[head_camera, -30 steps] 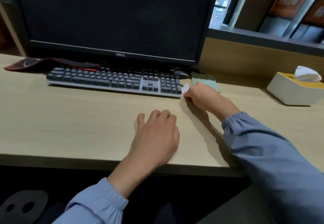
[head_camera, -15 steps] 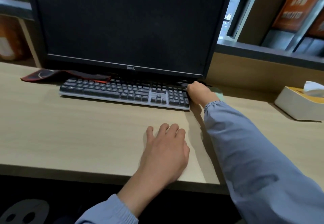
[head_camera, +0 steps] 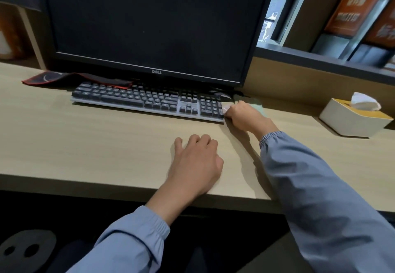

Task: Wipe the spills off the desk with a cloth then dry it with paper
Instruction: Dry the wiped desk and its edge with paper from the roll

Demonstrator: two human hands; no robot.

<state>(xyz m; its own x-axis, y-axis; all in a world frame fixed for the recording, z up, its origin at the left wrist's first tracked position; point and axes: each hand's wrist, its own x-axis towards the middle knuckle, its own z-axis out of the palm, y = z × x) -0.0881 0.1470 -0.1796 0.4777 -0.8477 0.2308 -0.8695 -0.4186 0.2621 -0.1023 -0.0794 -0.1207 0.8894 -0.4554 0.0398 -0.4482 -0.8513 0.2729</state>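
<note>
Paper (head_camera: 226, 107) pinched in right hand (head_camera: 241, 115), cloth (head_camera: 259, 104) idle behind it: likely drying now. Left hand (head_camera: 196, 159) relaxed on table (head_camera: 85, 140).

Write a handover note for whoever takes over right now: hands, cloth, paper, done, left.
Left hand rests flat on the desk, holding nothing.
Right hand pinches a white paper scrap at the keyboard's right end.
Green cloth lies on the desk just behind that hand; tissue box further right.
Done: cloth is set down; no spill shows.
Left: probably drying with paper; whether wiping is finished cannot be told.
</note>
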